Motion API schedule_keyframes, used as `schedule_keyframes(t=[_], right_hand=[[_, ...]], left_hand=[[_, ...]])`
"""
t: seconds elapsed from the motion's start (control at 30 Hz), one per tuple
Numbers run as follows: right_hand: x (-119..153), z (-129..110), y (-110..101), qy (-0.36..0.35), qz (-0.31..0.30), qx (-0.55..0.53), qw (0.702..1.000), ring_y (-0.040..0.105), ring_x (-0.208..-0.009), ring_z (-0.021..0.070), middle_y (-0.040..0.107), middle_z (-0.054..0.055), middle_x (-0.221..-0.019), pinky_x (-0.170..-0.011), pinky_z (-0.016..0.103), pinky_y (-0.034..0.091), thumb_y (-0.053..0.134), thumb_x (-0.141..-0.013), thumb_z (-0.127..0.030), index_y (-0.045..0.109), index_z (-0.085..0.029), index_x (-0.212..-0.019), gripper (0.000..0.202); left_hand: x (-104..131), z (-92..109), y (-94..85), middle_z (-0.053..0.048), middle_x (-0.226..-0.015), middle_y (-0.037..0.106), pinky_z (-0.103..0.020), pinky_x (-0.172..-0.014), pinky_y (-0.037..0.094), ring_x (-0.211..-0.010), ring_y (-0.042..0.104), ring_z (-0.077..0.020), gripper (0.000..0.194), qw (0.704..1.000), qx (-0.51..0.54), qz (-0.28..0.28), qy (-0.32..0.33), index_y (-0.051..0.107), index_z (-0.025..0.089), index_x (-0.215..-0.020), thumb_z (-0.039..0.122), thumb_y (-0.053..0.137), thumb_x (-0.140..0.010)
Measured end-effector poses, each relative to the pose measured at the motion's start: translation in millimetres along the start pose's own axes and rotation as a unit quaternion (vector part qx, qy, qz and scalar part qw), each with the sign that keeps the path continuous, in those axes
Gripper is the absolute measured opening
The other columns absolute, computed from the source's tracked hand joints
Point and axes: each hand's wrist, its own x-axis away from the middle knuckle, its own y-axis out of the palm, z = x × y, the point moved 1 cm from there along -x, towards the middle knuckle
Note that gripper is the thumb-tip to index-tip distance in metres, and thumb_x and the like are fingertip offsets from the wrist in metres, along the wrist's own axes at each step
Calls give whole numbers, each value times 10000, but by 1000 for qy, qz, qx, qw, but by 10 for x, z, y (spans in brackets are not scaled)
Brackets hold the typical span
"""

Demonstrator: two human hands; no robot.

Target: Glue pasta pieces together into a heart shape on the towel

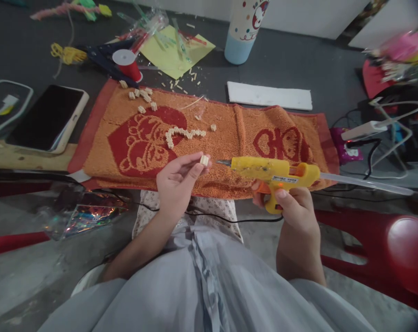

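Observation:
Between the thumb and fingers of my left hand (177,182) is a small cream-coloured ribbed block (204,160). My right hand (295,205) grips a yellow hot glue gun (260,168) by its handle, with a glowing orange light near the trigger. Its nozzle points left, a short gap from the block. A clear glue stick (366,183) protrudes from the gun's rear. Beyond my hands, a zigzag chain of similar pieces (184,133) lies on an orange towel (222,115), with a single loose block (213,127) just right of it.
Several more blocks (145,95) sit at the towel's upper left. A red thread spool (128,65), yellow paper (176,53) and a tumbler (242,34) stand behind. A white strip (269,95) lies at the towel's back edge; a phone (48,117) is left. The gun's black cord (236,221) crosses my lap.

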Motion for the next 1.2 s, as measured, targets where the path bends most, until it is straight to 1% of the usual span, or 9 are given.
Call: schedule_keyframes(t=[0.07,0.13,0.23,0.4,0.47,0.63,0.83,1.0,1.2], right_hand=[[-22,-15,-9,-14,8,10,1000,592,-544,172,685,48,-674,-486,296,458,612,-871,-516,738,-205,-870,335],[-50,-29,-24,-28,-5,20,999,604,-547,177,688,48,-672,-496,304,468,612,-879,-499,739,-206,-904,320],[-81,-34,-40,-36,-18,17,999,600,-539,176,670,45,-649,-489,301,460,589,-898,-494,734,-202,-932,327],[-123,-5,7,-66,-67,17,995,552,-517,134,638,26,-622,-459,255,417,593,-913,-461,727,-192,-926,300],[-139,13,28,-70,-80,22,994,554,-518,126,635,21,-621,-454,241,411,589,-920,-457,716,-193,-886,295],[-138,44,24,-54,-80,49,994,537,-527,117,606,17,-609,-477,241,404,539,-945,-467,654,-182,-723,378],[-128,63,-9,-58,-95,76,991,548,-561,116,625,14,-643,-518,242,407,493,-970,-451,649,-183,-723,397],[-134,49,-6,-74,-92,73,990,552,-578,113,632,3,-654,-536,235,414,491,-978,-424,639,-192,-718,379],[-126,36,3,-64,-103,71,990,551,-597,115,609,-2,-655,-571,242,425,478,-982,-430,635,-189,-724,387]], left_hand=[[-12,-10,-9,-50,-944,777,-281,-772,639,-852,748,-169,248,999,14,-8,-31,751,209,-954,368,793,-769],[-26,-15,-15,-54,-944,777,-275,-774,636,-843,748,-165,259,998,31,-13,-54,746,204,-950,376,797,-763],[-45,-15,-15,-49,-925,778,-247,-749,631,-827,747,-154,261,997,47,-11,-67,741,201,-928,373,812,-744],[-45,-13,-9,-32,-946,777,-221,-762,624,-822,741,-129,207,997,47,-16,-51,742,205,-920,317,806,-758],[-36,-15,-16,-30,-965,774,-217,-782,621,-841,737,-123,192,998,41,-20,-37,743,210,-924,300,801,-764],[-16,-15,-39,-34,-994,769,-217,-810,619,-892,733,-129,181,999,21,-25,-9,746,223,-948,292,783,-784],[-2,0,-35,-35,-994,770,-229,-816,624,-924,734,-143,172,999,13,-25,16,745,219,-951,280,775,-793],[5,8,-30,-33,-998,771,-223,-818,623,-939,733,-143,154,1000,-2,-18,18,747,221,-943,281,766,-803],[11,6,-30,-27,-1001,771,-217,-819,622,-930,732,-132,146,1000,-10,-19,23,745,228,-948,276,757,-811]])
